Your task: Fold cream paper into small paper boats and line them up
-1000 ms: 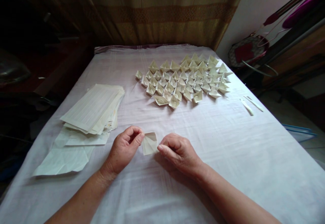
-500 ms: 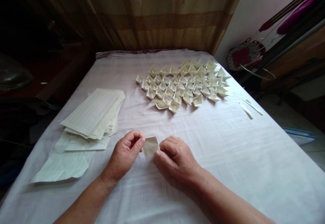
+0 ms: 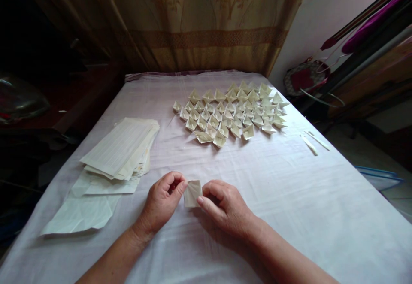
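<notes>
A small folded piece of cream paper (image 3: 192,193) is held between both hands just above the white tablecloth (image 3: 289,198). My left hand (image 3: 162,200) pinches its left edge with thumb and fingers curled. My right hand (image 3: 225,206) pinches its right edge, fingers closed. Farther back lies a group of several finished small paper boats (image 3: 230,112) in rows.
A stack of lined paper sheets (image 3: 120,149) lies at the left, with loose larger sheets (image 3: 80,213) beneath it. Two thin paper strips (image 3: 310,143) lie at the right edge. A curtain (image 3: 199,22) hangs behind the table; clutter stands at the right.
My hands have drawn closer together on the folded paper, which now looks narrower. The camera has tilted, so everything sits a little lower in the picture.
</notes>
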`<state>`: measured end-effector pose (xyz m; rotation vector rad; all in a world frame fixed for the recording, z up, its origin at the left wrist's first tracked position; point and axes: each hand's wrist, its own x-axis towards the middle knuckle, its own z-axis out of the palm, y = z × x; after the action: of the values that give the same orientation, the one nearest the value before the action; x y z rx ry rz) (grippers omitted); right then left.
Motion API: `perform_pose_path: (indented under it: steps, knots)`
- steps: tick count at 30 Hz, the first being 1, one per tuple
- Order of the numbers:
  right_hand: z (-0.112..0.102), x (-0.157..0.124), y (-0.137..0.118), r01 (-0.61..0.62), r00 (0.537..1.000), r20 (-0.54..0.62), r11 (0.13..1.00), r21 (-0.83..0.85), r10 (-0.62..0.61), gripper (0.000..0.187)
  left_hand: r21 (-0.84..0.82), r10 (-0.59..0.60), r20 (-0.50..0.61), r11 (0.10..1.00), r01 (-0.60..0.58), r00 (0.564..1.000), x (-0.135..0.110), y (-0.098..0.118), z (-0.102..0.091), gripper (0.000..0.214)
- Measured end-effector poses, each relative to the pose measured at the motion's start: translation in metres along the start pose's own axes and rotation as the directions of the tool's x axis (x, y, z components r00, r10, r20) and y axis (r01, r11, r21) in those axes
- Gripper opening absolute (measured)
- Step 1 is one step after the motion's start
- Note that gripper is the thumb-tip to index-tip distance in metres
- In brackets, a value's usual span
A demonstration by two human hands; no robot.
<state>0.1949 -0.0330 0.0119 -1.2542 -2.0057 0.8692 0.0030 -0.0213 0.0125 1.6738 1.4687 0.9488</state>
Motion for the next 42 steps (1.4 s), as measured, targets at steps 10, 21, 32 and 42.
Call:
perform_pose_path:
  steps: [10, 21, 32, 42]
  knots:
    - [-0.007, 0.003, 0.003, 0.094, 0.993, -0.082, 0.987, 0.128, -0.084, 0.021, -0.046, 0.053, 0.122, 0.998, -0.048, 0.991, -0.003, 0.005, 0.004, 0.018]
    - [0.001, 0.003, 0.006, 0.143, 0.99, 0.014, 0.988, -0.06, -0.143, 0.027, -0.037, 0.004, 0.102, 0.999, 0.0, 0.995, 0.001, -0.004, -0.001, 0.019]
    - [0.005, 0.004, 0.01, 0.123, 0.989, -0.099, 0.989, 0.087, -0.114, 0.025, -0.101, -0.02, 0.217, 0.994, 0.043, 0.976, -0.001, -0.011, -0.001, 0.021]
    - [0.006, 0.0, 0.017, 0.102, 0.952, -0.28, 0.99, -0.094, -0.124, 0.018, 0.294, 0.38, 0.105, 0.871, -0.393, 0.919, 0.003, -0.004, -0.015, 0.012]
